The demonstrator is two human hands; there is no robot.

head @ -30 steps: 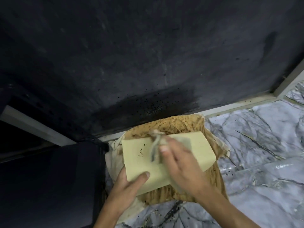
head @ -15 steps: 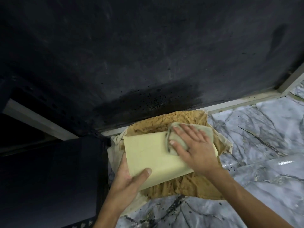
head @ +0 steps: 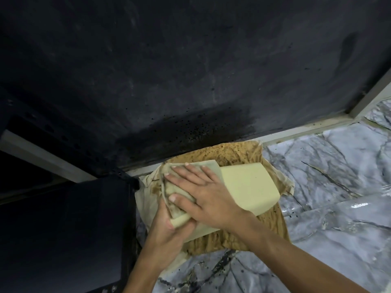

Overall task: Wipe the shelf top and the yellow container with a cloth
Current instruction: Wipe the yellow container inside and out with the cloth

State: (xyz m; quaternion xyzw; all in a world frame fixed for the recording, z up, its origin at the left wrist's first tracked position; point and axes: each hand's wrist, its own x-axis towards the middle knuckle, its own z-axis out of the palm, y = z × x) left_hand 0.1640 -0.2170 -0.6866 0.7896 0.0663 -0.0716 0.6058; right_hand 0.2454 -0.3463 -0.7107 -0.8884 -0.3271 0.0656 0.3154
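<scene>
On the yellow container, the spread right hand is pressing the cloth, hiding its left end; the left hand is gripping the near corner.

A dark, almost black matte wall fills the far part of the scene, dusty and peppered with small black specks near its base. A pale cream skirting strip runs along its foot. To the right and near lies a white marble floor with grey veins, glossy in places. At the left stands a black cabinet in dim light
</scene>
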